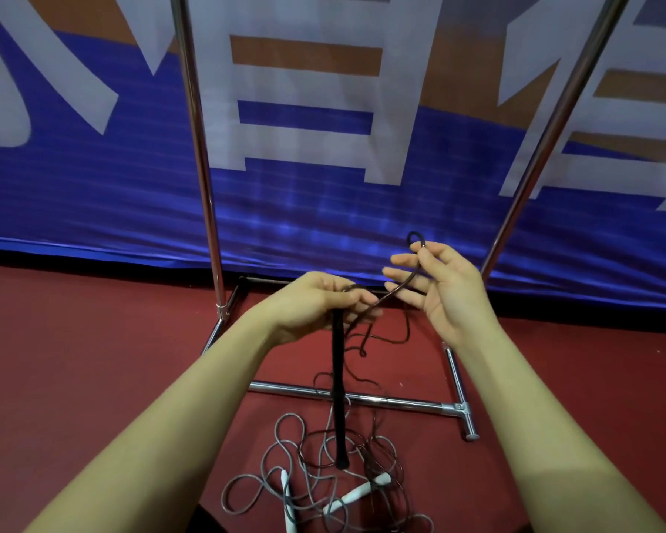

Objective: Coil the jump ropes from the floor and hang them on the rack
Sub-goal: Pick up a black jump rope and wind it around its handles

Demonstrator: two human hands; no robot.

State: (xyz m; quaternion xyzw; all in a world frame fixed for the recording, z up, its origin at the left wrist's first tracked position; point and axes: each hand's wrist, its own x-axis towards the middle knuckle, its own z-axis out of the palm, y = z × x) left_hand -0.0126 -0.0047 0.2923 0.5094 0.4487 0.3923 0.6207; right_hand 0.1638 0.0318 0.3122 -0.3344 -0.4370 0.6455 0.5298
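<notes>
**A:** Head view, looking down. Where is the dark rope?

**B:** The left hand (316, 302) grips the top of the black handle (338, 394), fingers curled round it. The handle hangs straight down, long axis running twelve to six, its lower end over the pile on the red floor (74, 340).

**A:** And the cord?

**B:** The dark cord (395, 288) leaves the left hand and climbs toward two o'clock to the right hand (445, 290). There a small loop pokes out above the thumb and forefinger, which pinch it; the other right fingers are spread and fairly straight. The rest of the cord trails down toward six and tangles with the grey rope (285, 455) and the white handles (348, 498) lying there.

**A:** So which hand should make the next wrap?

**B:** My guess is the right. It already has the loop, and the slack lies below both hands at six. The left hand is the anchor; the right would gather cord and bring it across toward eight o'clock, to the left palm.

**A:** Is the rack within reach?

**B:** The rack (199, 148) stands straight ahead, uprights at eleven and one, base rail (393, 402) crossing the floor under the hanging handle. No coil is formed yet, so hanging comes later. The snarl with the grey rope could drag as slack comes up.
</notes>
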